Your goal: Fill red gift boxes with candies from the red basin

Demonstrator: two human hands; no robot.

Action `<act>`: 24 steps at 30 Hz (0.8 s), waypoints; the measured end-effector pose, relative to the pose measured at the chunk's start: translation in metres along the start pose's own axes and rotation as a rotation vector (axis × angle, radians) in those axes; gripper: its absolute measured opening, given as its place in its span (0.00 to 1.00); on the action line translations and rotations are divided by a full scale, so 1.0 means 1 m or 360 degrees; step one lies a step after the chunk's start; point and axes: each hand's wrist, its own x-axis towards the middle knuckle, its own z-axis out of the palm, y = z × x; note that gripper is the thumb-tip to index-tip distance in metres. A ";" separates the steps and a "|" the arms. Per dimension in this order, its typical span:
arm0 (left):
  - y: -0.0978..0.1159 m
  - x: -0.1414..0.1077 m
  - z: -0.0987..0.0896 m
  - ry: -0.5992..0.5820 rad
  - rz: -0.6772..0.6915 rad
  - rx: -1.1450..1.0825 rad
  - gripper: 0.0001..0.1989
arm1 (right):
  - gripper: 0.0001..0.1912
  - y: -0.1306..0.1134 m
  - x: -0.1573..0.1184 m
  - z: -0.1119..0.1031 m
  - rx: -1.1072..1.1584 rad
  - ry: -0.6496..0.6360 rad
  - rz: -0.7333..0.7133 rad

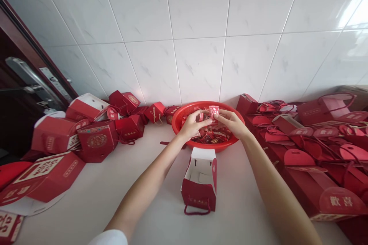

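A round red plastic basket [209, 146] holds many small red-wrapped packets. Over it, my right hand [232, 123] pinches a pink-and-white packet [214, 111] between thumb and fingers. My left hand [193, 125] is just left of that packet, its fingers curled together over the basket; what it holds, if anything, is too small to make out. In front of the basket, an open red box [199, 195] with a white inside stands on the table, its cord handle hanging toward me. The box's visible inside is bare.
Red gift boxes [97, 141] are piled on the left side of the white table [155, 214]. More red boxes with rounded flaps [304, 183] crowd the right. A tiled wall [198, 61] rises behind, and a door handle [34, 78] is at the far left.
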 end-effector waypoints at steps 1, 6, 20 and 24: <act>0.004 -0.003 -0.002 -0.0009 -0.0001 -0.0030 0.21 | 0.20 -0.004 -0.001 0.004 -0.0026 -0.0005 -0.0035; 0.029 -0.024 -0.014 -0.0179 0.0075 -0.0198 0.19 | 0.21 -0.025 -0.010 0.023 -0.0138 -0.0011 -0.0198; 0.075 -0.084 -0.036 -0.1061 -0.0149 0.0724 0.31 | 0.18 -0.089 -0.065 0.036 -0.1105 -0.0612 -0.0297; 0.082 -0.088 -0.034 -0.1060 -0.0128 0.1051 0.33 | 0.14 -0.085 -0.064 0.043 -0.1321 -0.0759 -0.0325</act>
